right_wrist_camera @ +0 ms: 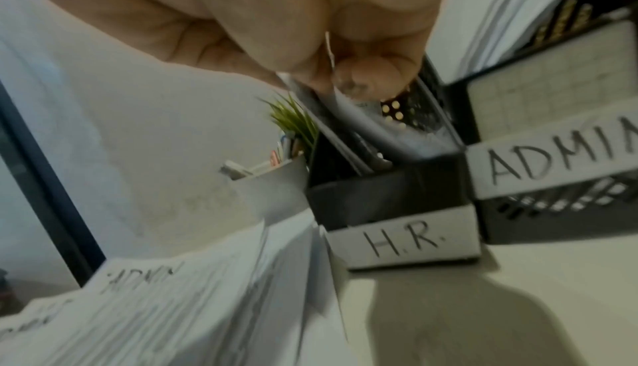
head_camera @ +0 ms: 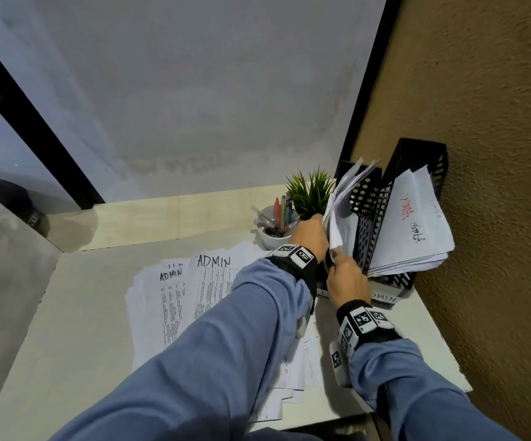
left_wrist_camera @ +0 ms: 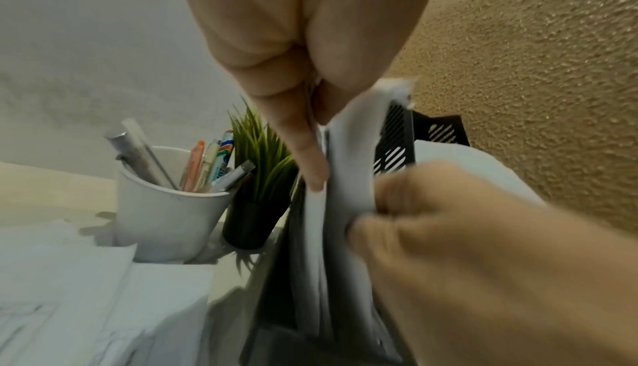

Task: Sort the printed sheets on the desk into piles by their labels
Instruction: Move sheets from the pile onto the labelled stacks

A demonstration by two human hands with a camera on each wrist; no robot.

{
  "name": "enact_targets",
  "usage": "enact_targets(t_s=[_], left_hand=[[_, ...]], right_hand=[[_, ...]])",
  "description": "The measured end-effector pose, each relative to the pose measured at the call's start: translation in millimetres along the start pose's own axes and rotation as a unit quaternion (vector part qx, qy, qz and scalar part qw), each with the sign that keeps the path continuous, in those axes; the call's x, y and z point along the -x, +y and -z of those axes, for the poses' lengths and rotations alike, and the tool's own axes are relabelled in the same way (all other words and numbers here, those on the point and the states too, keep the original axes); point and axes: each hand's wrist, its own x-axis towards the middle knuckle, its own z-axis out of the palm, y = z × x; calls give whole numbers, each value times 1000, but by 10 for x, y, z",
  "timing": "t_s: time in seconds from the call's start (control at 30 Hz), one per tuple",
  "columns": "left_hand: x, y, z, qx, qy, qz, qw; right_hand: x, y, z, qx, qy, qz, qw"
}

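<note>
A bundle of white printed sheets (head_camera: 342, 211) stands upright in the black mesh holder labelled H.R. (right_wrist_camera: 404, 241). My left hand (head_camera: 310, 237) pinches the bundle's left side between thumb and fingers (left_wrist_camera: 316, 170). My right hand (head_camera: 348, 280) grips the bundle's lower near edge, and in the right wrist view its thumb and finger pinch a sheet edge (right_wrist_camera: 329, 50). Beside it to the right, the holder labelled ADMIN (right_wrist_camera: 552, 162) has a thick leaning stack of sheets (head_camera: 413, 230). More sheets marked ADMIN (head_camera: 178, 297) lie fanned on the desk under my left arm.
A white cup of pens (head_camera: 273, 230) and a small green plant in a dark pot (head_camera: 311, 192) stand just left of the holders. A rough brown wall (head_camera: 496, 122) runs close behind them on the right. The pale desk (head_camera: 67, 329) stretches to the left.
</note>
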Motion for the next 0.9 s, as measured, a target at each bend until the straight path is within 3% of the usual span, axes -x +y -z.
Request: enact_targets(t_s=[0.13, 0.3, 0.43, 0.6, 0.73, 0.9], left_hand=[[98, -132, -39, 35, -74, 5, 997], [380, -413, 99, 196, -28, 46, 979], [652, -1091, 213, 131, 58, 180, 973], [1089, -1848, 227, 1, 13, 388, 921], [1354, -2059, 141, 1, 3, 436, 900], [1500, -2188, 23, 108, 37, 447, 887]], right_hand=[[-6, 131, -118, 21, -76, -23, 997], [222, 165, -47, -91, 2, -11, 996], [462, 188, -295, -126, -66, 28, 989], [607, 32, -688, -186, -166, -13, 968], [640, -161, -816, -227, -195, -68, 952], [635, -311, -936, -223, -215, -99, 945]])
